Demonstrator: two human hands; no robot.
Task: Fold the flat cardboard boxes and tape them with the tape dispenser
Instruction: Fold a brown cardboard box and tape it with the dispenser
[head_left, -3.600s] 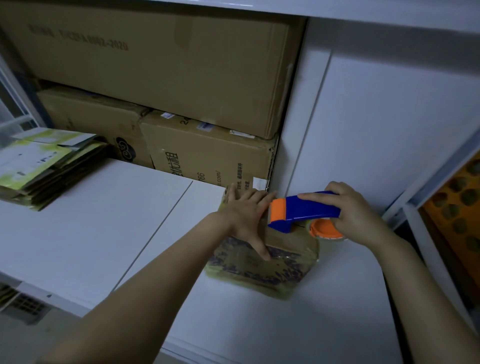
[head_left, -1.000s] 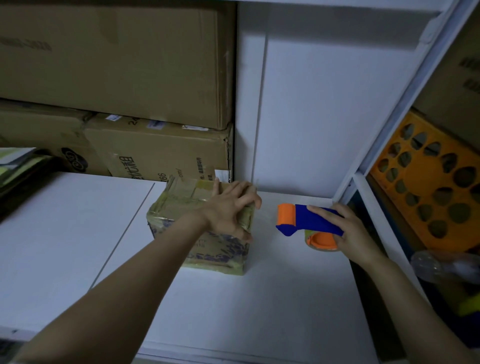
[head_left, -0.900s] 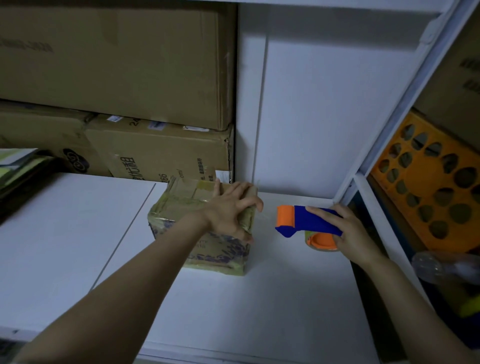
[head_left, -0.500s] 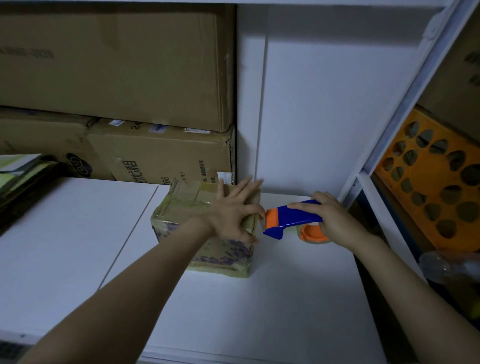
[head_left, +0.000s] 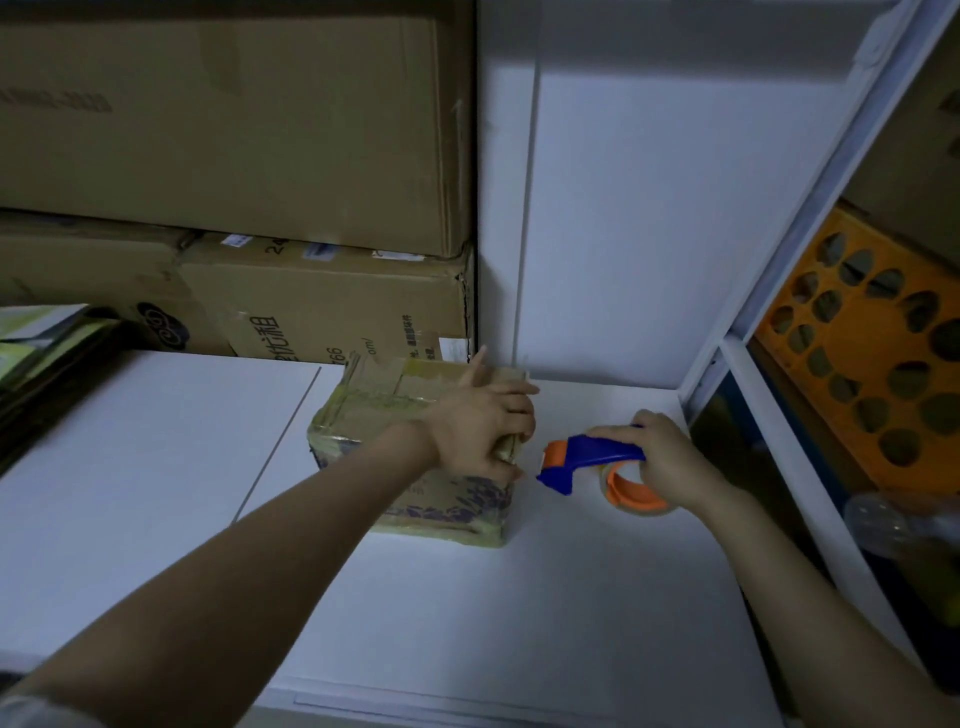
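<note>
Lower brown carton (head_left: 332, 306) at the back edge of the white shelf (head_left: 156, 447): large Chinese characters, only partly legible, then "66" and "om/" on its front. Top face shows "24". Upper big carton (head_left: 234, 119): printing too blurred to read.

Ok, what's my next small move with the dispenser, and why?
Probably bring the tape dispenser leftward onto the small box. Its orange nose points at the box's right edge, a gap remains, and your left hand braces that corner.
</note>
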